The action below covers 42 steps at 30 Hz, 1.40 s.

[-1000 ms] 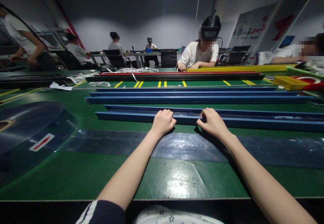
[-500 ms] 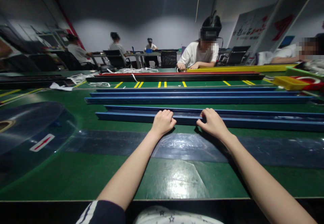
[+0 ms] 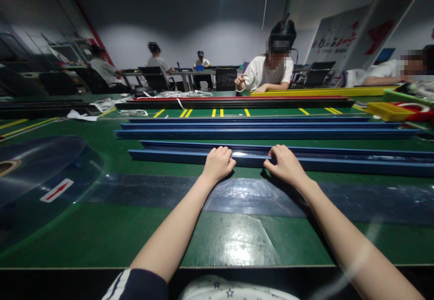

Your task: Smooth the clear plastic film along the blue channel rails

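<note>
A long blue U-shaped channel (image 3: 172, 156) lies crosswise on the green table. My left hand (image 3: 219, 162) is closed over its near wall, fingers curled into the trough and thumb in front. A short gap to the right, my right hand (image 3: 285, 164) grips the same wall between thumb and bent fingers. Between the hands, something shiny shows inside the trough; I cannot tell whether it is clear film or a reflection. Nearer me, a clear plastic strip (image 3: 145, 192) runs flat across the table under my forearms, from a large clear roll (image 3: 68, 159) at the left.
Several more blue channels (image 3: 210, 133) lie parallel just behind. Farther back are a red and black profile (image 3: 237, 102), a yellow profile (image 3: 322, 91) and a yellow tray (image 3: 386, 111). A co-worker (image 3: 267, 73) sits across the table. The table's front edge (image 3: 101, 269) is close to me.
Both my hands keep their places on the channel. A bright sheen now shows in the trough between them. The co-worker's hand has lifted. A pale blurred streak crosses my right forearm.
</note>
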### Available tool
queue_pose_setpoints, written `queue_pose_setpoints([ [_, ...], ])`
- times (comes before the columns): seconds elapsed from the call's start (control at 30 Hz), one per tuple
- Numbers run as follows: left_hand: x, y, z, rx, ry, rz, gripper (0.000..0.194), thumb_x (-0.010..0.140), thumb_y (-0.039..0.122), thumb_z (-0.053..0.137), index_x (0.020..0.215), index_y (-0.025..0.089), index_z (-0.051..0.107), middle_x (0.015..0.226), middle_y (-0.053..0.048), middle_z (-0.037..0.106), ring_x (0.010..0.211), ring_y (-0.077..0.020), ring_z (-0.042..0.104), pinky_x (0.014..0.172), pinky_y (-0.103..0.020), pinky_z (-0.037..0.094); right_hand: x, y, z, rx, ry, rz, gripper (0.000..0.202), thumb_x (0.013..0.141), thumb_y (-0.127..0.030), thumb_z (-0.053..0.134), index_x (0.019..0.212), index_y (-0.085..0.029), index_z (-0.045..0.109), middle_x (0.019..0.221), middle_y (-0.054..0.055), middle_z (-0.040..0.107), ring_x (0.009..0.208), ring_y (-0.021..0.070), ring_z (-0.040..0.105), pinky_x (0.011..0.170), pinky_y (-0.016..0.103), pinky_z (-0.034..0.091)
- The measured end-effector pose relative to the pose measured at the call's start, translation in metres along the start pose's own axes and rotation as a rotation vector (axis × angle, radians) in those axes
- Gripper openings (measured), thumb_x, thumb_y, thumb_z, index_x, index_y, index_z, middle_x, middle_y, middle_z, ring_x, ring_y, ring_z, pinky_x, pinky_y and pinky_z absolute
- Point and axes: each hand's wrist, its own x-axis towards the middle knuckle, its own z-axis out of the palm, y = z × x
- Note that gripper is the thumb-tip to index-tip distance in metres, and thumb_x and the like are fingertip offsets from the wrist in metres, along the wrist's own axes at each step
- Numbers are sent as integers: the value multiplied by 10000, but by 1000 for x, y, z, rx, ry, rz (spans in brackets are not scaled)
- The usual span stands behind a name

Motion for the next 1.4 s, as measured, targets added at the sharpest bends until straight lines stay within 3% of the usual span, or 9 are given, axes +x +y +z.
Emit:
queue_pose_setpoints([
  [0.53,-1,-1,1,-128,75,-36,253,837,224,403,922,187,639,1029,-29,669,965,-190,569,773,-353,357,-1,0,1,-53,-13,-6,101,739,-304,461,739,-203,447,774,63,544,789,212,479,712,313,365],
  [1.4,-1,-2,-2,-99,19,-76,230,856,252,400,866,180,618,992,-51,633,909,-194,541,758,-337,368,-2,0,0,-68,-21,-15,95,749,-296,462,745,-203,442,779,59,548,783,206,478,702,310,357],
])
